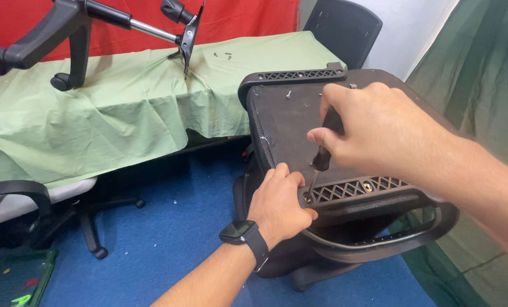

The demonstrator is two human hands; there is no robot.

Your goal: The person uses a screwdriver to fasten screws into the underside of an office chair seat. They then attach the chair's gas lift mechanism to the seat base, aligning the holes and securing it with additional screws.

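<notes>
Bracing the near edge of an upturned black chair seat (288, 122), left hand (278, 206) sits with fingers curled together over the rim, a dark smartwatch (240, 232) on the wrist. Just beside its knuckles, the screwdriver (321, 159) tip stands in a screw (308, 198) at the corner of the lattice bracket (356, 189). Right hand (373, 128) wraps the dark handle, fingers pressed closed around it, forefinger laid along the front.

Risk, as I judge it: shaft tilts slightly, so the tip could cam out and skid into the left knuckles touching close by. Seat rests loosely on another chair; hard pressure might rock it.

Farther off: loose screws (222, 55) on the green cloth (123, 108), and a chair base (66, 28) lying on it, could roll or get lost.
</notes>
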